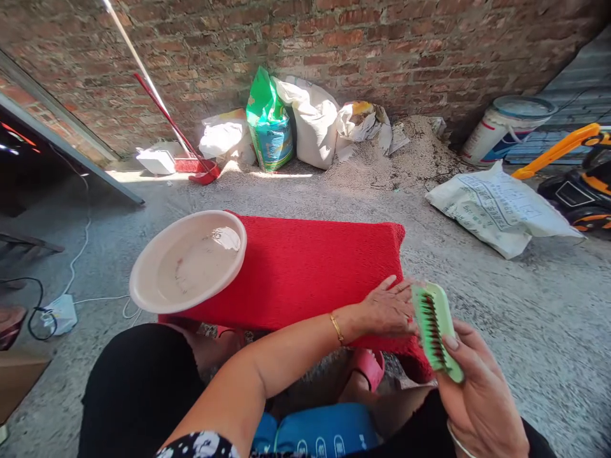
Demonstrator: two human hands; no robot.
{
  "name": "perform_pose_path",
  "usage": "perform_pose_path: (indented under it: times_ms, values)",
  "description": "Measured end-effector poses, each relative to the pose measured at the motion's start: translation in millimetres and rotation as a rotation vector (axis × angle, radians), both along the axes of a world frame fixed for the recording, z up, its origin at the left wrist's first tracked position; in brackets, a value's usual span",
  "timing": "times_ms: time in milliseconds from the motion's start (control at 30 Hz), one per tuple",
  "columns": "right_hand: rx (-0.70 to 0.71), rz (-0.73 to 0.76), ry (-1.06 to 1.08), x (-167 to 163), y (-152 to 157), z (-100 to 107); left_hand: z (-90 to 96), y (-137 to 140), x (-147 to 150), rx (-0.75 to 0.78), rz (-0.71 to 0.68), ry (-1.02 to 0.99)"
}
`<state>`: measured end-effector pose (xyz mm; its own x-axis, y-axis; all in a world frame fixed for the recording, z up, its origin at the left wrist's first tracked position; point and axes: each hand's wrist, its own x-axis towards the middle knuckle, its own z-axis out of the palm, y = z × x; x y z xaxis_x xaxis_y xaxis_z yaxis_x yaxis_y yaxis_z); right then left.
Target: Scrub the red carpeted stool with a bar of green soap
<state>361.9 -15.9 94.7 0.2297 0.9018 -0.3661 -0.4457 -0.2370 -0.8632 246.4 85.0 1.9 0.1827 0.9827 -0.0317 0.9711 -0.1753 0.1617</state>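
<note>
My right hand [482, 381] grips a pale green scrubbing brush [442, 331] at the right, its bristles, green with a dark brown band, facing left. Stretched across in front of me, my left hand [389, 308] has its fingers extended over the right end of a red cloth [315, 261], close to the brush. A gold bracelet [337, 329] circles the left wrist. The cloth drapes over a low, bench-like surface that it hides. On its left end stands a pale pink basin [140, 289] with water in it.
Along the brick wall [329, 38] stand a green bag [270, 124], white sacks [312, 121], a red dustpan [205, 172] and a bucket [496, 130]. A white printed sack [501, 207] lies to the right by an orange-and-black machine [587, 178]. A power strip [62, 315] with cords sits left.
</note>
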Motion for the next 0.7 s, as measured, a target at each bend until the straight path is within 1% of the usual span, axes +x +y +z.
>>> perform_pose_path:
  times_ms: [133, 200, 233, 267, 300, 367, 467, 600, 700]
  values:
    - [0.017, -0.059, 0.036, 4, -2, 1, 21.0, -3, -93, -0.019, 0.031, 0.079]
    - [0.027, -0.073, 0.052, 6, -2, 2, 26.4, -5, -136, -0.032, 0.016, 0.115]
    - [0.034, -0.076, 0.058, 7, -2, 2, 27.1, -7, -152, -0.042, 0.012, 0.134]
    - [0.043, -0.075, 0.061, 7, -2, 2, 26.6, -10, -164, -0.057, 0.043, 0.157]
    - [0.054, -0.074, 0.062, 8, -2, 2, 25.3, -12, -172, -0.072, 0.062, 0.177]
    - [0.076, -0.072, 0.057, 10, -3, 2, 21.4, -16, -174, -0.094, 0.109, 0.207]
    - [0.093, -0.067, 0.065, 14, -3, 1, 15.5, -17, -152, -0.091, 0.106, 0.206]
    - [0.086, -0.069, 0.101, 17, -4, 0, 10.4, -14, -106, -0.054, 0.006, 0.152]
    - [0.078, -0.078, 0.111, 17, -3, 0, 7.9, -14, -69, -0.024, -0.113, 0.097]
